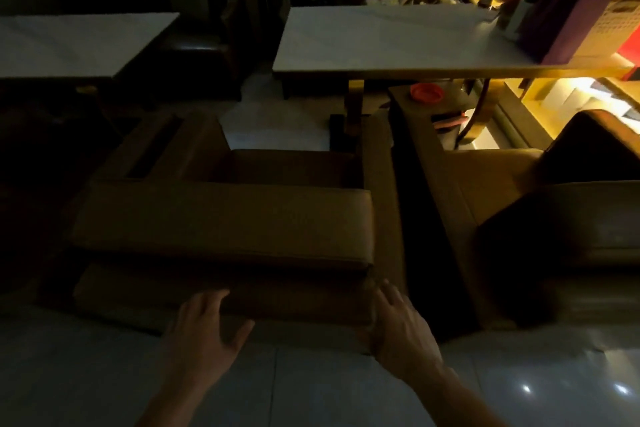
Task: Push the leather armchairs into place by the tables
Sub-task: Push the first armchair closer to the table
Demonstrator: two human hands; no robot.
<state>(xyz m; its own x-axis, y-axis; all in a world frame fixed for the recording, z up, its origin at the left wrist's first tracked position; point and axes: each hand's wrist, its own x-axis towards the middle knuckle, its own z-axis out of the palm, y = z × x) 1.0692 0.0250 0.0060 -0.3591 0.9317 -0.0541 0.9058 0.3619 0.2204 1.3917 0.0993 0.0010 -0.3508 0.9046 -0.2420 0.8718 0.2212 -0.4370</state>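
A dim room with a pale tiled floor (pixel 311 392) is seen. A brown armchair (pixel 221 225) stands at centre, facing a white worktop (pixel 388 38) at 12 o'clock. Both hands, left (pixel 204 329) and right (pixel 398 326), are spread open against its back. A second armchair (pixel 519 201) at 3 o'clock is cut off; dark corners cannot be made out.

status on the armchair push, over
Left hand and right hand open, flat on armchair back. Table ahead. Second armchair close on right.
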